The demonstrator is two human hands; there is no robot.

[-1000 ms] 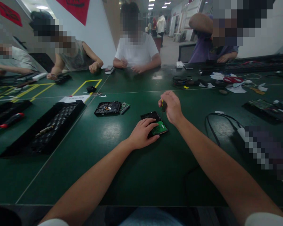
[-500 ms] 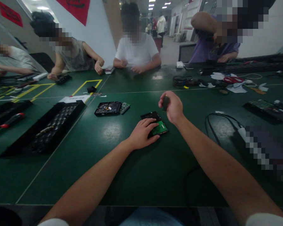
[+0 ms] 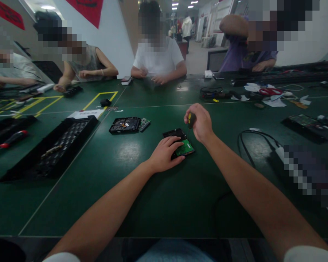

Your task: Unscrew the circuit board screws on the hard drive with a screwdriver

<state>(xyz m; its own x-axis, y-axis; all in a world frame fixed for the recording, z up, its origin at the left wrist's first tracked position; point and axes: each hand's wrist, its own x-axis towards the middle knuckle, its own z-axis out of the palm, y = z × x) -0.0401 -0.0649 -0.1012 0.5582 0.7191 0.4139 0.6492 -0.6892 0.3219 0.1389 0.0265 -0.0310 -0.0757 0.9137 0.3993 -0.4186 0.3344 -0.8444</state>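
A hard drive (image 3: 187, 147) with a green circuit board lies on the green table, its black part showing at the far side. My left hand (image 3: 165, 154) is laid across it from the left, fingers over the board and thumb along the near edge, holding it against the table. Just above the drive's right side, my right hand (image 3: 200, 123) is closed around a screwdriver (image 3: 191, 119) with a yellow and dark handle. The screwdriver's tip is too faint to make out. Left of my hands lies another hard drive (image 3: 124, 125), beside a loose circuit board (image 3: 144, 124).
A long black tray (image 3: 24, 169) stands on the left, near a red and black screwdriver (image 3: 15, 139). A black cable (image 3: 242, 143) and another drive (image 3: 308, 127) lie to the right. Several people sit across the table, with cables and paper scraps (image 3: 274, 102) at the far right.
The screwdriver handle has turned in my right hand, so its yellow side shows now. My left hand stays on the hard drive. At the far left, a co-worker's arm has moved inward.
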